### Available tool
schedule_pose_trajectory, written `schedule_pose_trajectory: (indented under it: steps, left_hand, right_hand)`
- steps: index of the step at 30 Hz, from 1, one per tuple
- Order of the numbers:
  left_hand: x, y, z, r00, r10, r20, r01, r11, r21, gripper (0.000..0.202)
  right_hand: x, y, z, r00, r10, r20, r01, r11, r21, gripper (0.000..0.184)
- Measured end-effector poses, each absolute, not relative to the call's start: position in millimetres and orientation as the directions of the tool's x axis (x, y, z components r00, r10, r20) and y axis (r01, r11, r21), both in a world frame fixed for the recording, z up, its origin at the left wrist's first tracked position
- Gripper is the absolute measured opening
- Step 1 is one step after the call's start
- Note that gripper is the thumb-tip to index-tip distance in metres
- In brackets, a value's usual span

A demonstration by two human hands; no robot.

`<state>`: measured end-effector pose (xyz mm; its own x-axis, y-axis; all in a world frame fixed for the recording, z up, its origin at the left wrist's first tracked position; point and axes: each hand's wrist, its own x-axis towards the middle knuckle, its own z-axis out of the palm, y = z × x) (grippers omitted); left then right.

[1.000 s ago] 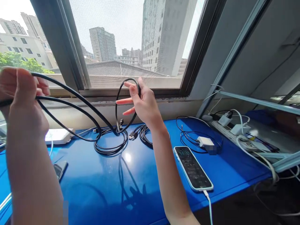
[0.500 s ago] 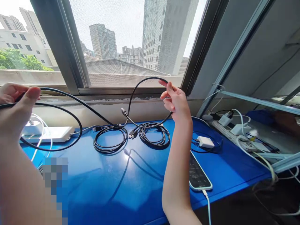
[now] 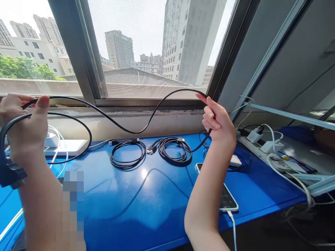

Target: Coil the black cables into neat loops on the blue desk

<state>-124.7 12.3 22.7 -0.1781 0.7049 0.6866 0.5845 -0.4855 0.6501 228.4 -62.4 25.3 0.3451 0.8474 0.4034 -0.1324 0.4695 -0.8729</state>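
A black cable [image 3: 136, 132] runs in the air between my two hands, sagging in the middle. My left hand [image 3: 27, 122], at the left edge, is closed on it between thumb and fingers, with a loop hanging below. A bulky dark plug [image 3: 12, 170] hangs beside the left wrist. Raised in front of the window's right side, my right hand [image 3: 220, 118] grips the cable, and a length of it curves down below the fingers. Beneath the cable, a coiled black cable [image 3: 127, 166] and a second, thicker coil [image 3: 175, 162] lie on the blue table [image 3: 117, 216].
A phone [image 3: 229, 200] with a white charging cord lies partly behind my right forearm, near a white adapter [image 3: 235, 161]. White power strips stand at the left [image 3: 75, 146] and right [image 3: 246, 143]. A metal frame [image 3: 293, 113] borders the right side; a window is ahead.
My right hand has moved right along with the cable, and the loop by it has opened into a long wave. The cable end that hung mid-air is out of sight. The dark plug now shows at left.
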Motion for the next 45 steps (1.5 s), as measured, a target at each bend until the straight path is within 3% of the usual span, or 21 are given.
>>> schedule_pose_trajectory:
  steps: [2,4,6,9,12,15,18,22,28,33,36,40,45]
  left_hand:
    - [-123.8,11.1,25.5,-0.331,0.58,0.745,0.608,-0.473,0.638,0.055]
    - [-120.9,8.6,29.7,-0.357,0.534,0.766,0.557,-0.537,0.634,0.053]
    - [-115.0,3.7,35.2,-0.278,0.545,0.791,0.439,-0.661,0.609,0.052]
    - [-101.8,-5.5,43.4,0.017,0.569,0.822,0.271,-0.794,0.544,0.055]
    - [-86.1,-12.4,48.6,0.25,0.552,0.795,0.25,-0.83,0.498,0.059]
    - [-69.7,-15.1,49.6,0.294,0.585,0.756,0.338,-0.803,0.49,0.056]
    - [-58.1,-13.6,46.9,0.228,0.61,0.759,0.436,-0.761,0.481,0.046]
    - [-53.7,-8.7,43.1,0.165,0.601,0.782,0.43,-0.757,0.491,0.044]
    - [-50.7,-10.7,44.0,0.118,0.623,0.773,0.114,-0.782,0.613,0.054]
    - [-50.0,-13.9,42.4,0.144,0.601,0.786,0.144,-0.799,0.584,0.043]
    - [-48.3,-13.4,40.1,0.12,0.598,0.793,0.201,-0.797,0.57,0.04]
    - [-44.0,-12.0,40.1,0.092,0.628,0.772,0.174,-0.774,0.609,0.037]
    - [-54.6,-14.9,49.1,-0.004,0.732,0.682,-0.023,-0.682,0.731,0.054]
  right_hand:
    - [227.7,-67.7,28.6,0.3,0.814,0.497,-0.097,0.544,-0.834,0.02]
    - [224.5,-73.2,32.5,0.236,0.772,0.591,-0.066,0.619,-0.783,0.026]
    - [215.8,-77.3,37.1,0.179,0.732,0.658,-0.056,0.675,-0.736,0.031]
    - [191.5,-78.1,42.9,0.103,0.712,0.694,-0.053,0.701,-0.711,0.043]
    - [160.5,-73.0,44.1,-0.007,0.739,0.674,-0.027,0.673,-0.739,0.053]
    - [132.3,-66.2,39.5,-0.201,0.757,0.622,0.069,0.644,-0.762,0.053]
    - [114.1,-59.5,32.6,-0.32,0.758,0.569,0.199,0.641,-0.741,0.056]
    - [107.6,-51.5,27.9,-0.255,0.793,0.553,0.249,0.606,-0.755,0.064]
    - [108.7,-49.2,30.4,-0.307,0.812,0.497,0.123,0.552,-0.825,0.052]
    - [106.8,-55.5,31.4,-0.305,0.813,0.497,0.106,0.547,-0.83,0.043]
    - [103.3,-61.5,31.6,-0.263,0.808,0.527,0.198,0.58,-0.79,0.025]
    - [98.6,-63.7,30.4,-0.144,0.802,0.579,0.346,0.589,-0.73,0.037]
    - [112.8,-50.1,27.8,0.0,0.827,0.562,0.187,0.552,-0.812,0.035]
